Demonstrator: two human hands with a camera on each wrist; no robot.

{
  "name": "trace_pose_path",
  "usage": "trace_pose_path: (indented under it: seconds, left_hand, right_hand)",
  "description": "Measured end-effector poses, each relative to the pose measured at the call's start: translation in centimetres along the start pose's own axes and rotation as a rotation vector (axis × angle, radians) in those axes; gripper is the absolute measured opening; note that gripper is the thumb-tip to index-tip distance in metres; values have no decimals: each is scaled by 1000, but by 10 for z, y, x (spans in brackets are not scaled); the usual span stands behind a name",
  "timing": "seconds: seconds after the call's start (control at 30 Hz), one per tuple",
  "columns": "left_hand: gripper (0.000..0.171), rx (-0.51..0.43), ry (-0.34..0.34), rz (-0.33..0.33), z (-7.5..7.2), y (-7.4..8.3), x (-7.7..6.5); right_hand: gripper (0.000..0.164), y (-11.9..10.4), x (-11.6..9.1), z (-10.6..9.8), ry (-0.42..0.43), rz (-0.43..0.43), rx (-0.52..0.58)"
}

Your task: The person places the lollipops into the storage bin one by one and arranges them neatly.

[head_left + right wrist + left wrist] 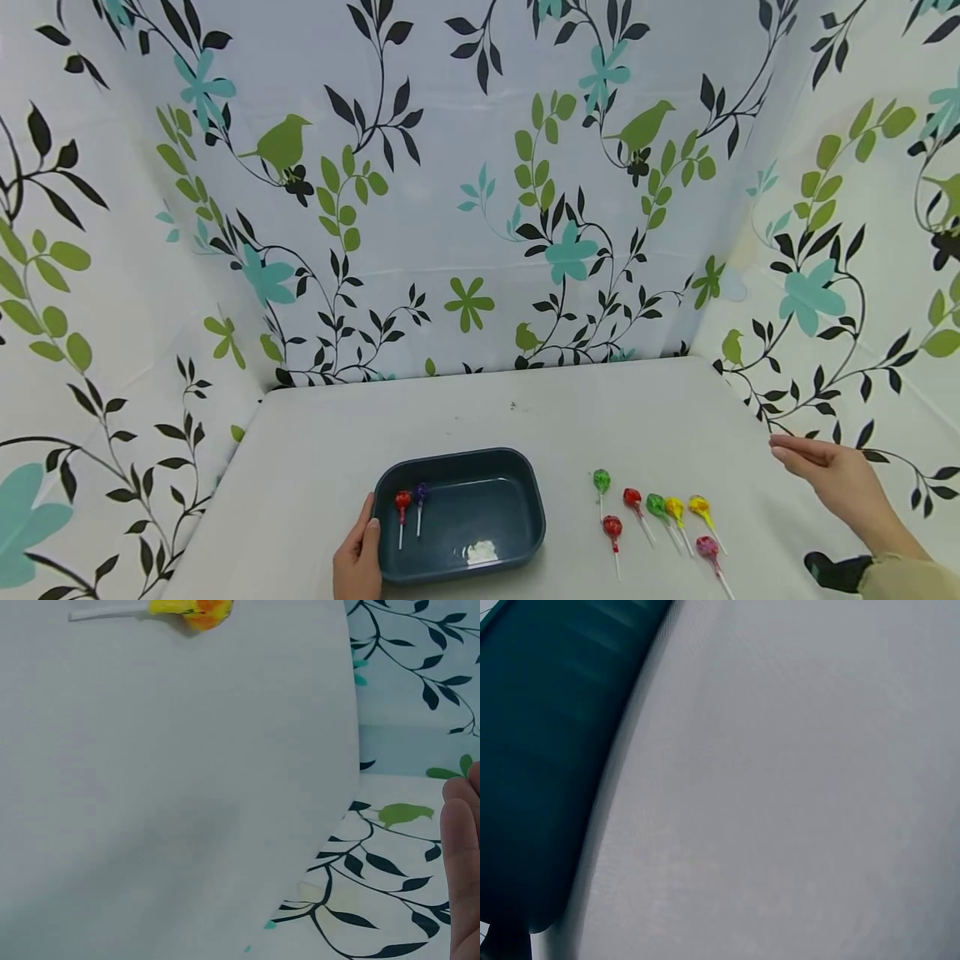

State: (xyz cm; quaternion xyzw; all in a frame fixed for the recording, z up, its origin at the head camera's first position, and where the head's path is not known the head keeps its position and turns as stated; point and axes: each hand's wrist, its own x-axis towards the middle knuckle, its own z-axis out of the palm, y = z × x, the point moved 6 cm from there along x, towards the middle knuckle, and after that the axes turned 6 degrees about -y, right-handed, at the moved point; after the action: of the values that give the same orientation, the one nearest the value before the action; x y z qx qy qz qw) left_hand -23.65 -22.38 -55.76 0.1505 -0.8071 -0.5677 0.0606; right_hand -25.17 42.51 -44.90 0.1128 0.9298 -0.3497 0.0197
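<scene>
My left hand grips the left side of a dark blue rectangular tray, thumb at its rim. Inside the tray, toward the left, lie a red lollipop and a purple lollipop. In the left wrist view the tray's side shows, but the hand does not. My right hand is raised near the table's right edge with its fingers extended, holding nothing. Nearest to it are a yellow lollipop and a pink lollipop. A yellow lollipop tops the right wrist view.
Between tray and right hand, more lollipops lie on the white table: a green one, a red one, another red one, a second green one and another yellow one. Leaf-patterned cloth surrounds the table.
</scene>
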Motion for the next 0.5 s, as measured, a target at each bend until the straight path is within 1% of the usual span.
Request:
trace_pose_path:
  seconds: [0.07,0.23,0.27,0.33,0.43,0.5]
  left_hand:
    - [46,5,12,-5,-3,-1,0]
    - [49,4,-3,-20,-5,-3,0]
    - [49,6,3,-19,-5,-3,0]
    - [48,3,18,-7,-4,-2,-1]
    - [46,-11,44,29,-3,0,-2]
    - [45,-24,46,42,0,2,-2]
  right_hand:
    - [60,4,3,10,-27,-8,11]
    - [55,11,10,41,-72,-18,49]
    - [54,13,11,47,-80,-15,59]
    - [51,17,13,57,-92,-11,77]
    - [48,22,14,69,-109,-13,90]
    - [45,25,14,75,-118,-18,83]
